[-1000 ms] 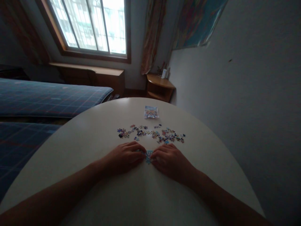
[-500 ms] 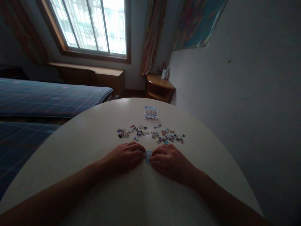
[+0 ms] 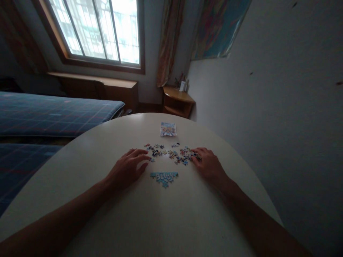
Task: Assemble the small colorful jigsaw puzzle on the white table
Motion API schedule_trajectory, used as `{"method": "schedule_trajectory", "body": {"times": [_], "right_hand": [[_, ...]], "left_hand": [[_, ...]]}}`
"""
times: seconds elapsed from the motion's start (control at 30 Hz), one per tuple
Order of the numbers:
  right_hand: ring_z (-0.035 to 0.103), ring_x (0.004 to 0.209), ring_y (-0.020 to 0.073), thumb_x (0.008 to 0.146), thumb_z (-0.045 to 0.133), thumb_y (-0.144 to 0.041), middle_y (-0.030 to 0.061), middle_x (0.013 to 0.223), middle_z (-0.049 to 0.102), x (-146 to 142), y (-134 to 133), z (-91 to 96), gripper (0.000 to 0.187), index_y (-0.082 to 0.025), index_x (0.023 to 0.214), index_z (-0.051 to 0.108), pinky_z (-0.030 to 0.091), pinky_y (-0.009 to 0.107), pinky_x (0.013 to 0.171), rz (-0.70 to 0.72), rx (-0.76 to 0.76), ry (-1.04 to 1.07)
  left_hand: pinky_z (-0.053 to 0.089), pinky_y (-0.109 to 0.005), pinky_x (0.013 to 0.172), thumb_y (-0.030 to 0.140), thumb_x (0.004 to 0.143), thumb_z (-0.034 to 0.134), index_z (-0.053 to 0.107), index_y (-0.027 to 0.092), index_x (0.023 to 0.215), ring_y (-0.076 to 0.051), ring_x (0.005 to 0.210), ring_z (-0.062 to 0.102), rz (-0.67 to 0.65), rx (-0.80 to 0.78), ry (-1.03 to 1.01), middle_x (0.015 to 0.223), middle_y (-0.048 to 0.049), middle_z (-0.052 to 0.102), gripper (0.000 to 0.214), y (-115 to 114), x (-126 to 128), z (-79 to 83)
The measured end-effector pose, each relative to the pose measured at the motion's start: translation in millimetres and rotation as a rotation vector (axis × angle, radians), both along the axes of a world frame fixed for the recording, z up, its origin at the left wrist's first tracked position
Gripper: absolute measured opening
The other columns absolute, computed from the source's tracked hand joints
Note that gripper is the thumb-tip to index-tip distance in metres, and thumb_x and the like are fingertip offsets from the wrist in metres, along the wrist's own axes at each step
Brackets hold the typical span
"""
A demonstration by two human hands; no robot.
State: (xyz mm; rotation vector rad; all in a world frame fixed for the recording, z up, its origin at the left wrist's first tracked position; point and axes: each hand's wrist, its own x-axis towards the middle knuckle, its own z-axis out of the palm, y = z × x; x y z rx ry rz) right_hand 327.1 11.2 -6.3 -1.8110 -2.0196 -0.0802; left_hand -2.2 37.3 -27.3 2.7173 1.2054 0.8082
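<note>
A joined section of light blue jigsaw puzzle [image 3: 164, 177], roughly a triangle with pale lettering, lies flat on the white table [image 3: 166, 217] between my forearms. Beyond it several loose jigsaw pieces [image 3: 173, 154] are scattered in a band. My left hand [image 3: 131, 164] is over the left end of the band, fingers apart and curved, hiding some pieces. At the right end, my right hand [image 3: 207, 162] reaches in with its fingers parted, the tips at the loose pieces. Neither hand visibly lifts a piece.
A small printed picture packet [image 3: 168, 129] lies farther back on the round table. Past the table's left edge is a plaid mattress [image 3: 61, 114]. A wooden corner shelf [image 3: 179, 94] stands behind, and a wall [image 3: 281, 125] rises on the right.
Both hands have left the joined blue section and moved apart and forward, left hand leftward, right hand rightward, to the loose pieces. The joined section is now uncovered. The view has shifted slightly.
</note>
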Motion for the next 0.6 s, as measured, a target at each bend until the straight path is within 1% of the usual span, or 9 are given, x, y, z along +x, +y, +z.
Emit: {"method": "schedule_trajectory", "body": {"times": [0.07,0.13,0.23,0.3,0.37,0.47,0.6], "right_hand": [[0.059,0.107,0.0256,0.094,0.053,-0.026,0.0106,0.118,0.067,-4,1,-3.6,0.027,-0.019,0.114,0.069,0.045,0.043,0.096,0.046,-0.023,0.014],[0.056,0.115,0.0254,0.097,0.049,-0.029,0.0096,0.124,0.065,-11,0,-5.9,0.031,-0.021,0.12,0.067,0.042,0.044,0.101,0.12,-0.03,0.013],[0.047,0.129,0.0264,0.1,0.046,-0.036,0.0079,0.136,0.06,-25,-1,-8.2,0.039,-0.025,0.135,0.057,0.035,0.047,0.108,0.241,-0.026,-0.028],[0.042,0.134,0.0275,0.1,0.045,-0.04,0.0058,0.141,0.056,-32,-3,-9.5,0.043,-0.029,0.14,0.052,0.031,0.05,0.111,0.296,-0.043,-0.065],[0.041,0.136,0.0281,0.099,0.046,-0.041,0.0035,0.143,0.055,-35,-3,-10.4,0.042,-0.031,0.14,0.053,0.029,0.052,0.112,0.322,-0.062,-0.084],[0.042,0.136,0.0281,0.098,0.05,-0.039,0.0027,0.14,0.058,-34,-2,-10.5,0.039,-0.03,0.135,0.058,0.03,0.052,0.112,0.337,-0.053,-0.07],[0.05,0.129,0.0257,0.096,0.056,-0.034,0.004,0.129,0.066,-32,1,-10.0,0.03,-0.026,0.123,0.066,0.034,0.049,0.11,0.368,-0.013,0.005]], "left_hand": [[0.049,-0.052,0.098,0.025,0.093,0.055,0.069,0.025,0.107,-0.026,0.111,0.058,-0.007,-0.002,-0.004,0.122,-0.0058,0.065,0.02,1,1,-1.8],[0.05,-0.052,0.097,0.024,0.093,0.054,0.069,0.024,0.109,-0.026,0.11,0.058,-0.012,-0.003,-0.012,0.121,-0.0065,0.066,0.021,-1,4,-2.8],[0.051,-0.049,0.097,0.023,0.094,0.053,0.067,0.023,0.113,-0.025,0.11,0.058,-0.051,-0.005,-0.015,0.121,-0.0073,0.066,0.024,-6,11,-2.3],[0.05,-0.048,0.098,0.022,0.094,0.054,0.066,0.022,0.115,-0.024,0.11,0.058,-0.104,0.0,-0.018,0.12,-0.0072,0.066,0.024,-11,16,-1.1],[0.049,-0.047,0.098,0.021,0.094,0.055,0.066,0.022,0.114,-0.024,0.109,0.058,-0.161,0.006,-0.024,0.118,-0.007,0.066,0.023,-15,20,0.0],[0.05,-0.045,0.097,0.018,0.093,0.056,0.066,0.021,0.111,-0.023,0.108,0.058,-0.222,-0.004,-0.019,0.117,-0.0071,0.066,0.021,-20,23,1.9],[0.05,-0.045,0.096,0.017,0.093,0.057,0.064,0.022,0.113,-0.023,0.109,0.058,-0.262,-0.02,-0.024,0.117,-0.0074,0.065,0.022,-21,23,5.2]]}}
